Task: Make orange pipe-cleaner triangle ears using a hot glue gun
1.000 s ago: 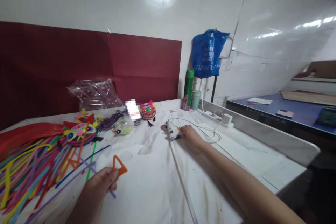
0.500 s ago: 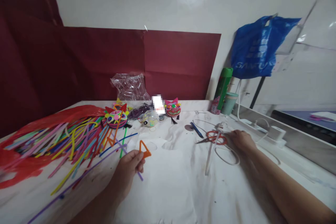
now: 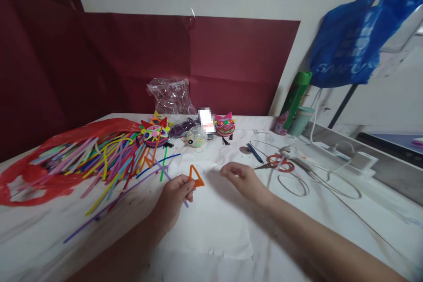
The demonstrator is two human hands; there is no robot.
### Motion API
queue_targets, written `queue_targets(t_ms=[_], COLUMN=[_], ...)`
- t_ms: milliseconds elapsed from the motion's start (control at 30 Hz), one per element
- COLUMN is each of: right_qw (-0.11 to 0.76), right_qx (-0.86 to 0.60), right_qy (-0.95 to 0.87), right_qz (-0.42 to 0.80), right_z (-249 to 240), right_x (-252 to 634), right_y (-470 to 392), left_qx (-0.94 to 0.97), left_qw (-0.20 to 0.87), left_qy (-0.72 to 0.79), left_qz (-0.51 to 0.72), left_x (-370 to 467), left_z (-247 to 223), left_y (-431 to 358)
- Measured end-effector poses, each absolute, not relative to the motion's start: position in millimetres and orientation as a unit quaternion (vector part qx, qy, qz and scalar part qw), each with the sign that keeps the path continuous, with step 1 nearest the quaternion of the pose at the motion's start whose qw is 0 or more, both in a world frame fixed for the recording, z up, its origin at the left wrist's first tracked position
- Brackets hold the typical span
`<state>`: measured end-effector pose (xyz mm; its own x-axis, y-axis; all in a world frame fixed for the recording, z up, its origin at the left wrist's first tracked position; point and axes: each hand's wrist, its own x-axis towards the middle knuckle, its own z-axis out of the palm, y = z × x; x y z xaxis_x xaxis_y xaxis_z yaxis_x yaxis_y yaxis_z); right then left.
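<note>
My left hand (image 3: 178, 191) pinches a small orange pipe cleaner (image 3: 198, 181) bent into a triangle, held above a white sheet (image 3: 211, 224). To its right, my right hand (image 3: 239, 178) hovers over the sheet, apart from the triangle. Its fingers curl in toward the thumb, and whatever they may hold is hidden. Purple pipe cleaners (image 3: 132, 191) cross on the table behind and left of my left hand. Orange-handled scissors (image 3: 280, 163) lie open beyond my right wrist, near a blue pen-like tool (image 3: 254, 153).
Many coloured pipe cleaners (image 3: 109, 154) spill from a red plastic bag (image 3: 95, 125) at left. Decorated cat-face crafts (image 3: 154, 135) stand at the back, beside a clear round piece (image 3: 195, 137). On the right are a coiled cord (image 3: 294, 185), a power strip (image 3: 325, 152) and a green can (image 3: 297, 99).
My right hand has come left from beside the scissors and cord to over the white sheet, near my left hand. My left hand still holds the orange triangle. The camera view has shifted.
</note>
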<state>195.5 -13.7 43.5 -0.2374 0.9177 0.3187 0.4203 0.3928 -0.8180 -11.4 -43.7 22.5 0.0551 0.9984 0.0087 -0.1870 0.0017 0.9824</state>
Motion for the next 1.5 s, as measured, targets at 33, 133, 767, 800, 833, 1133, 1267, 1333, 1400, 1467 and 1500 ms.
queue_targets(t_ms=[33, 133, 767, 800, 833, 1133, 1267, 1333, 1400, 1467, 1500], right_qw=[0.409, 0.397, 0.430, 0.431, 0.431, 0.433, 0.438, 0.428, 0.421, 0.428, 0.435], right_qx=[-0.445, -0.431, -0.378, -0.384, -0.392, -0.398, -0.402, -0.414, -0.421, -0.419, -0.413], right_qy=[-0.725, -0.723, -0.575, -0.570, -0.565, -0.527, -0.526, -0.533, -0.547, -0.556, -0.555], right_qz=[0.330, 0.366, 0.585, 0.585, 0.584, 0.613, 0.608, 0.601, 0.588, 0.576, 0.576], right_z=[42.4, 37.5, 3.0, 4.1, 5.2, 9.0, 4.0, 3.6, 5.8, 9.1, 10.3], right_x=[178.0, 148.7, 148.6, 148.9, 149.0, 145.5, 145.9, 146.7, 147.6, 148.4, 148.7], right_y=[-21.7, -35.8, -37.4, -38.0, -38.7, -44.4, -42.6, -41.7, -41.3, -40.8, -40.4], left_qx=[0.469, 0.488, 0.548, 0.557, 0.567, 0.612, 0.615, 0.620, 0.626, 0.636, 0.640], left_qw=[0.555, 0.542, 0.472, 0.464, 0.458, 0.374, 0.347, 0.345, 0.353, 0.366, 0.373], left_qy=[0.435, 0.440, 0.517, 0.522, 0.526, 0.540, 0.564, 0.567, 0.563, 0.555, 0.551], left_qz=[0.531, 0.525, 0.457, 0.449, 0.439, 0.439, 0.428, 0.418, 0.408, 0.393, 0.384], left_x=[-11.6, -13.1, -14.2, -14.5, -14.6, -9.4, -8.8, -8.8, -8.7, -8.3, -7.9], left_z=[22.1, 17.5, 12.6, 12.7, 13.2, 22.5, 22.5, 22.5, 22.5, 22.2, 21.9], left_y=[-43.9, -42.9, -44.1, -43.8, -43.6, -48.1, -49.5, -49.1, -48.6, -48.5, -48.7])
